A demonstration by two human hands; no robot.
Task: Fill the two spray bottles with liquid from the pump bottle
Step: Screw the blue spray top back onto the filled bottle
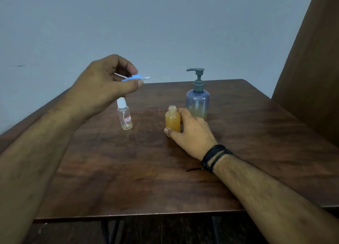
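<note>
A small spray bottle (172, 120) full of orange liquid stands uncapped on the wooden table (256, 133). My right hand (190, 132) wraps around it from the right. My left hand (108, 84) is raised above the table and pinches a blue spray head (134, 78) with its white tube sticking out sideways. Below that hand stands a clear spray bottle (125, 116) with a white cap on, nearly empty, with a small label. The pump bottle (197, 97), bluish with a grey-green pump, stands just behind my right hand and holds yellowish liquid at its bottom.
A brown curtain or panel (311, 69) rises at the right behind the table. A plain grey wall (165, 23) is behind. A black band (214, 157) is on my right wrist. Dark metal table legs (110, 231) show under the near edge.
</note>
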